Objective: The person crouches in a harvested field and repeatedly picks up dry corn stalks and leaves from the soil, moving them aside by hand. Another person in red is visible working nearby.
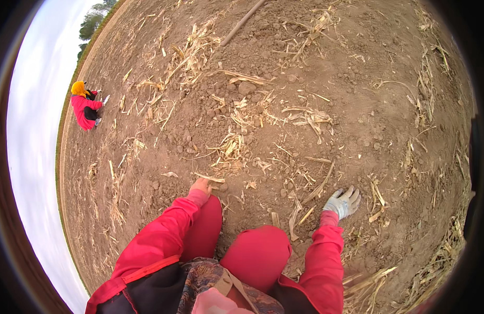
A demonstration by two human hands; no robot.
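My left hand (pixel 202 185), bare, is low over the soil just beyond my left knee, at one end of a dry piece of corn stalk (pixel 210 178); its fingers are partly hidden, so whether it grips the stalk is unclear. On the right, my right hand (pixel 342 202) wears a whitish work glove, its fingers spread and palm down at the bare soil, with nothing seen in it. Between the hands lie dry corn leaves and stalk bits, among them a long dry leaf (pixel 320 185). A small heap of dry husks (pixel 231 147) sits farther ahead.
A wooden pole (pixel 242 23) lies on the soil at the top. Clods (pixel 246 88) and corn residue (pixel 194 47) cover the field around it. Far off at the left, a person (pixel 85 106) in a red jacket and yellow head covering crouches.
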